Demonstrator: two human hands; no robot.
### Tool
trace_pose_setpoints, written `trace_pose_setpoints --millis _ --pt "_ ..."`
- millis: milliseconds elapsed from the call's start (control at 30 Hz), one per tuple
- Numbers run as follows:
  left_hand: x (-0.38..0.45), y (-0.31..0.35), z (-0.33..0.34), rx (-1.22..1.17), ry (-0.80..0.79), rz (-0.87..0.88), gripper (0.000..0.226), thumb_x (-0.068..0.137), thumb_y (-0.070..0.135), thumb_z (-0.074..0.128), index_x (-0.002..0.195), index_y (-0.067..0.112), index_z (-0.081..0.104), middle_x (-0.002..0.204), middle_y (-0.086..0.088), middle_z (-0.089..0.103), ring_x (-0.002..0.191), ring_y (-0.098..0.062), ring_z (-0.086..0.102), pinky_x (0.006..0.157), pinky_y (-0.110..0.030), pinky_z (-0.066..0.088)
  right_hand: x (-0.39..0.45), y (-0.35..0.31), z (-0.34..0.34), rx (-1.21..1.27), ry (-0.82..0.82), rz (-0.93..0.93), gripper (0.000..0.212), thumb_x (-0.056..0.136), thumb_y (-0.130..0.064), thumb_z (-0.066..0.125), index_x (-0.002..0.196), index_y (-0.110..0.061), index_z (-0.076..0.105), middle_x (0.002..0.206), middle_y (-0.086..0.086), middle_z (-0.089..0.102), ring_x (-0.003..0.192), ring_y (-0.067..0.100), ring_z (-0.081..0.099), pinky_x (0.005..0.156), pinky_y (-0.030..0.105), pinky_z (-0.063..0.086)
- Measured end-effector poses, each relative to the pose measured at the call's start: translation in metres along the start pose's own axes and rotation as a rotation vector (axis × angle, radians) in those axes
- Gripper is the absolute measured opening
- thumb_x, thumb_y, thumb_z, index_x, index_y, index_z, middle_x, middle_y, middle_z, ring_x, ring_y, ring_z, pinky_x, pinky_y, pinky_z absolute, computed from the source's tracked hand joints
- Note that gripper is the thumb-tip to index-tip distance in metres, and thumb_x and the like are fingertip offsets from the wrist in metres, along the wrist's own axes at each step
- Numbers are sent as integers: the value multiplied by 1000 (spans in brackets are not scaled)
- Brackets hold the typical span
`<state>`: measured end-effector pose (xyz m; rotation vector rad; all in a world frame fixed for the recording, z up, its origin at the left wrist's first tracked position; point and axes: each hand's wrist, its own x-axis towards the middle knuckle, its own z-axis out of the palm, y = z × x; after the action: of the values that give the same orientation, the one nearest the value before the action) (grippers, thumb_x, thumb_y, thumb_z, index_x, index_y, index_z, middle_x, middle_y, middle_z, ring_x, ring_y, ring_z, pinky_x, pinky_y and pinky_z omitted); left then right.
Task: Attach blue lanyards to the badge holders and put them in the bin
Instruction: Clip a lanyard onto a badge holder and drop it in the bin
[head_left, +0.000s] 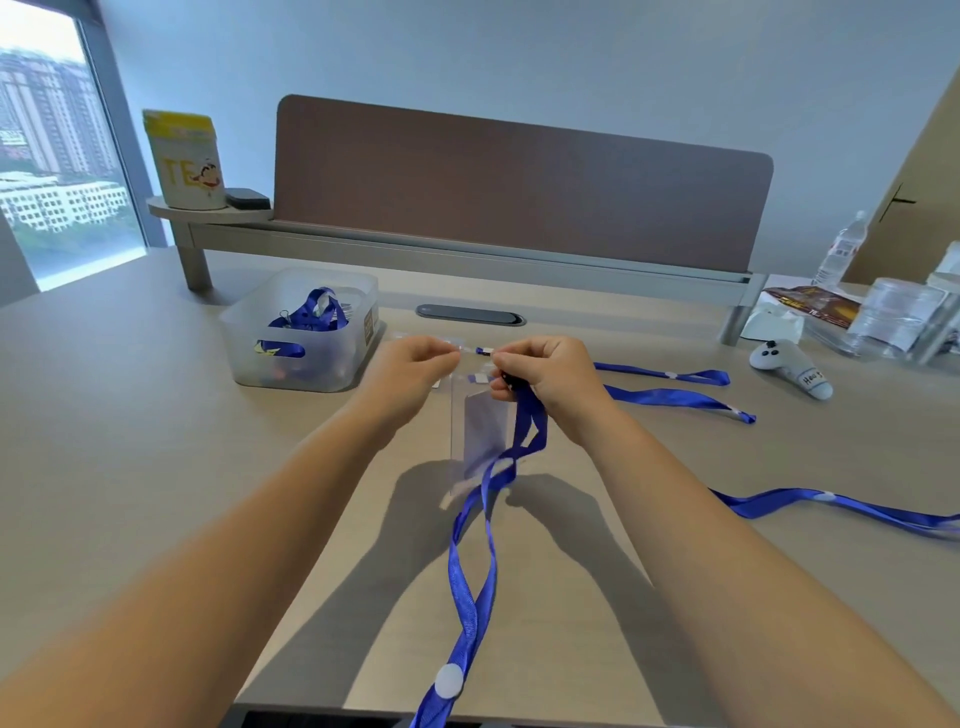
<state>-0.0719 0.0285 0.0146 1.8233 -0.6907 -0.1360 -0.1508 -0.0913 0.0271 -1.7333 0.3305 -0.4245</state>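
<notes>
A clear badge holder (480, 431) hangs above the desk between my hands. My left hand (415, 366) pinches its top edge. My right hand (545, 371) is closed on the clip end of a blue lanyard (470, 592), right beside the holder's top. The strap trails down toward me, a white button low on it. The translucent bin (358, 332) stands to the left of my hands and holds blue lanyards with badge holders.
Three loose blue lanyards lie on the desk to the right (670, 374) (685, 401) (841, 512). A white controller (792, 366), plastic packets (893, 317) and a water bottle (841, 249) sit at far right. A brown divider panel (519, 192) runs behind; a yellow bag (184, 158) stands on its shelf.
</notes>
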Motion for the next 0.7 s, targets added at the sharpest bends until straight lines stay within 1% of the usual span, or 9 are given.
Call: trace_pose_setpoints --millis 67,133,167,300,400,467,533,600,700 --pt "-1 2 3 51 -54 59 27 89 14 50 112 3 58 106 -11 62 93 -15 51 81 -27 39 1 1 1 -44 5 -1 13 87 -2 55 80 -9 62 73 4 60 61 11 58 53 11 53" --pt "-1 2 6 127 -72 103 28 88 14 52 113 4 58 112 -14 63 94 -14 53 84 -27 42 1 1 1 -139 25 -9 10 87 -2 56 94 -3 64 74 0 59 62 8 56 48 8 50" --pt "-1 2 7 165 -68 124 28 87 14 52 114 5 58 114 -14 63 95 -14 53 85 -27 42 2 1 0 -172 38 -17 16 87 -3 57 101 0 62 75 -1 58 62 7 55 45 6 46" --pt "-5 8 9 334 9 219 29 87 15 53 114 7 57 116 -13 64 101 -21 59 85 -28 44 3 -1 -2 -197 71 -27 26 87 0 55 113 1 54 92 8 59 64 5 51 39 1 39" --pt "-6 12 10 556 54 339 30 88 19 51 116 10 57 119 -11 64 104 -24 60 87 -32 48 3 -3 2 -265 83 -38 28 88 -1 53 116 -1 51 103 12 59 66 6 52 47 6 43" --pt "-6 12 8 736 47 429 31 89 22 49 118 12 55 121 -10 62 106 -25 59 89 -32 48 3 -4 3 -291 93 -62 29 89 -2 53 117 -1 49 108 13 59 76 13 55 55 9 44" --pt "-5 12 5 865 20 507 32 91 23 47 118 11 55 121 -10 63 106 -25 59 89 -32 48 1 -4 4 -312 89 -93 29 89 -2 52 117 -2 49 103 9 57 78 11 54 59 10 44" --pt "-4 12 1 950 5 594 29 90 20 49 114 7 58 115 -13 66 102 -27 61 87 -34 49 0 -5 5 -340 78 -131 26 90 -2 51 115 -3 49 97 5 55 72 7 53 60 10 43" --pt "-1 14 -3 1004 3 746 21 81 10 62 99 -1 65 100 -20 71 89 -35 66 79 -41 54 -1 -5 6 -366 88 -175 23 90 -1 49 113 -3 49 99 7 56 84 12 55 63 10 42"
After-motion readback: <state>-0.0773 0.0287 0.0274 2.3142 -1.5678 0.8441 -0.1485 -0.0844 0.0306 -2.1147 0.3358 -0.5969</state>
